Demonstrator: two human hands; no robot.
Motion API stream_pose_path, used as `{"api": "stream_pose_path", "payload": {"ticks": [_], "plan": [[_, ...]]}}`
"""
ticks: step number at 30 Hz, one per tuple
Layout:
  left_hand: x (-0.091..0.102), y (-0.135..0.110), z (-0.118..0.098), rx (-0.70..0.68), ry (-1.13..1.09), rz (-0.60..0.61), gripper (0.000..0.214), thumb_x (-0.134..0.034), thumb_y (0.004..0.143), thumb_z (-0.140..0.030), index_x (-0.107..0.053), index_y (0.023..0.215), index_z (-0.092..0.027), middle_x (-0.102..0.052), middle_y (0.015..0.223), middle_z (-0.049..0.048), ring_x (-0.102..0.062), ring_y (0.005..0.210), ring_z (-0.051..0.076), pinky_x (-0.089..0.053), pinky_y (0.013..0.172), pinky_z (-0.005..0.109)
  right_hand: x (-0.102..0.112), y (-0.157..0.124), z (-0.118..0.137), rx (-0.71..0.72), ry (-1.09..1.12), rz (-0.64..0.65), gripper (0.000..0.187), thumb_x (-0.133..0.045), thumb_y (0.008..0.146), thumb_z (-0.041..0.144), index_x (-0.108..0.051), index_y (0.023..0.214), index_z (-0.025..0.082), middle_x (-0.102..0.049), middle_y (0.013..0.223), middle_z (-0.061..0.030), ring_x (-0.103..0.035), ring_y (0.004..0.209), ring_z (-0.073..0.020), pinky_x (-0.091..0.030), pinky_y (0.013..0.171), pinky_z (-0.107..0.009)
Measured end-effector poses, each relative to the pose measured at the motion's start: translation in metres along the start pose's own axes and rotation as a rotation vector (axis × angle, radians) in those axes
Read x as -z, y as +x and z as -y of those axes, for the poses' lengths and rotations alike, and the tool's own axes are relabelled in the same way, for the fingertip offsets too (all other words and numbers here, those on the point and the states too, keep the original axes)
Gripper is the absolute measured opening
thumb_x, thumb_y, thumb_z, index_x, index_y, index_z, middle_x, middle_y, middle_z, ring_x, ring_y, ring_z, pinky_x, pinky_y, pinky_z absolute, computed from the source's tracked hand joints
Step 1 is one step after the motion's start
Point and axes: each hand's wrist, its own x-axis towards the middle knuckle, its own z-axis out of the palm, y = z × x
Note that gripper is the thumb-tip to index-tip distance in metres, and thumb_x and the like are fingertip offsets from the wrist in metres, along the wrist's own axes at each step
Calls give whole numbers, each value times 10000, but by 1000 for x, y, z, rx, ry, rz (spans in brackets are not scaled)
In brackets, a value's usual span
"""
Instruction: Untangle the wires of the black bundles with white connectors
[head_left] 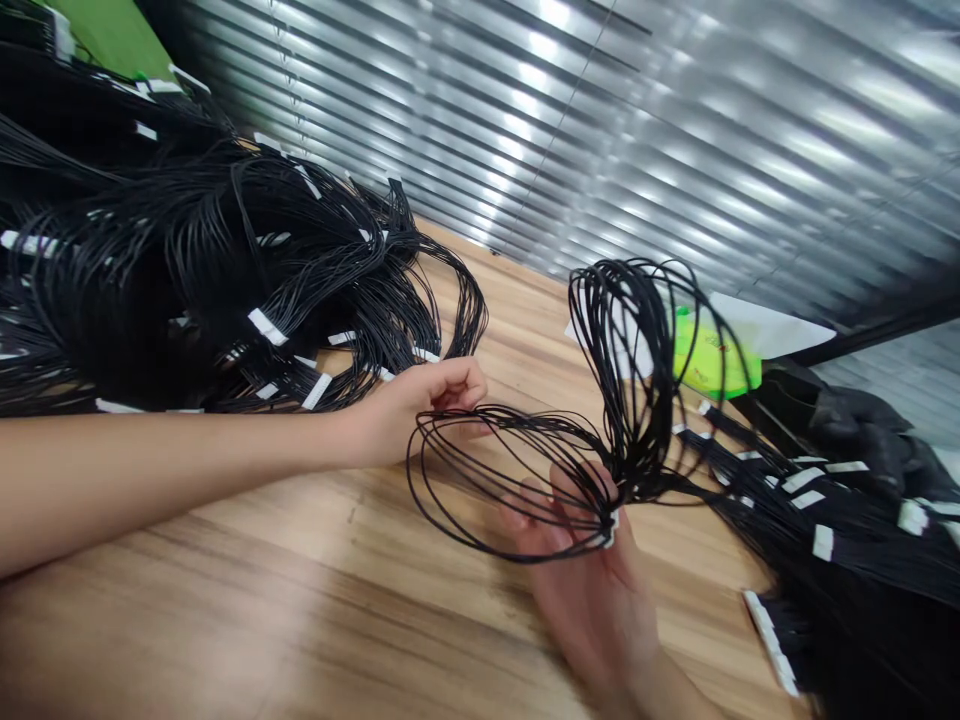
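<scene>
A hank of thin black wires (pixel 600 400), bent into long loops, fans out above the table and is gathered at a white tag (pixel 611 530). My right hand (pixel 592 590), blurred by motion, is behind the gathered end and appears to grip it. My left hand (pixel 427 415) reaches in from the left with curled fingers at the edge of the loops. The fingers touch or nearly touch the wires, but I cannot tell whether they pinch any. A large heap of white-tagged black wire bundles (pixel 187 280) lies just behind my left hand.
More tagged black wire bundles (pixel 840 530) lie at the lower right of the wooden table (pixel 315 540). Behind them are a yellow-green packet (pixel 712 355) on white paper (pixel 780 325) and a black bag (pixel 855 430). Metal blinds (pixel 600 130) stand along the far side.
</scene>
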Motion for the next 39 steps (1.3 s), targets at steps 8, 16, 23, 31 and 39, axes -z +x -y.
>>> {"api": "stream_pose_path", "payload": {"ticks": [8,16,23,31,39], "plan": [[-3,5,-9,391,-472,-133,475,-838,545,-170,-368,611,-163,-457,522,-97,-475,477,28,-347,491,129,3,16,-3,122,-1,-229,285,-854,586,409,-652,689,236,-606,660,81,-481,573,-91,-450,596,-269],[1,-2,-5,172,-641,-170,301,-792,700,-376,-626,853,-177,-674,822,-7,-626,801,96,-453,756,188,1,18,-5,69,28,-216,281,-840,615,392,-644,736,230,-580,681,81,-408,542,-76,-426,585,-252],[4,-2,-2,81,-562,-138,564,-797,548,-624,-505,617,-147,-498,616,-22,-391,534,71,-325,536,220,1,15,-7,64,-64,-243,322,-830,608,450,-629,731,230,-568,711,72,-388,536,-81,-399,581,-275],[-2,0,-8,133,-510,-252,480,-764,694,-215,-292,621,-165,-356,598,-74,-357,550,42,-327,543,155,1,16,-8,68,-34,-163,243,-791,692,384,-609,735,229,-536,673,86,-367,502,-65,-418,607,-275],[-4,-9,-8,-159,-302,-127,321,-770,715,-208,-456,769,-169,-495,715,-40,-550,666,73,-486,644,185,2,22,-3,77,20,-186,230,-762,728,396,-611,732,222,-517,667,88,-333,503,-62,-431,584,-244]]}}
